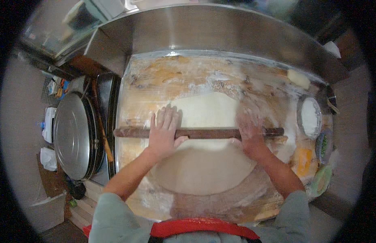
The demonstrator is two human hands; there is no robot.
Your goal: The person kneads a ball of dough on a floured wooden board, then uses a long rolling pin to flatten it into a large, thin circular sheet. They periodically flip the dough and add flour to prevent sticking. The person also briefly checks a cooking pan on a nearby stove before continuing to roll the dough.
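A long dark wooden rolling pin (209, 133) lies crosswise over a wide, thin sheet of pale dough (203, 173). The dough shows on both the far and near sides of the pin. My left hand (165, 129) holds the pin left of its middle, palm down, fingers stretched out past it and thumb on the near side. On the right part of the pin, my right hand (251, 130) rests in the same way, slightly blurred. Beneath everything is a wooden work board (148, 76) streaked with flour.
Round metal pans (72, 136) and a wooden stick (107, 147) stand left of the board. At right are a bowl of white powder (310, 117), a bowl of green bits (324, 145) and an orange item (304, 161). A steel wall (206, 33) bounds the far side.
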